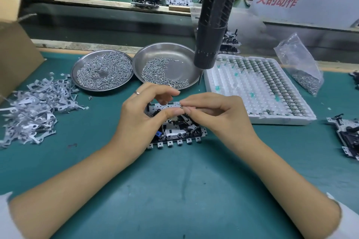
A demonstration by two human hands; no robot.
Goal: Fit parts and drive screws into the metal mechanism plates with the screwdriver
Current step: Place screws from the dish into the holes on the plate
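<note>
Bare forearms, white sleeves (pixel 7 217), seemingly thin ring (pixel 137 92) on left finger

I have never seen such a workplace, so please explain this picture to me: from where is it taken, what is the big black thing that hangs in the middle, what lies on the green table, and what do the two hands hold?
The camera sits on the worker's head and looks down at both hands. The black thing is an electric screwdriver hanging above the green table, untouched. The left hand and the right hand meet over a metal mechanism plate; the right fingertips pinch something tiny, probably a screw, too small to be sure. Behind stand two steel dishes of screws, at left a pile of flat metal pieces, at right a white tray of small parts and a plastic bag of screws.
</note>
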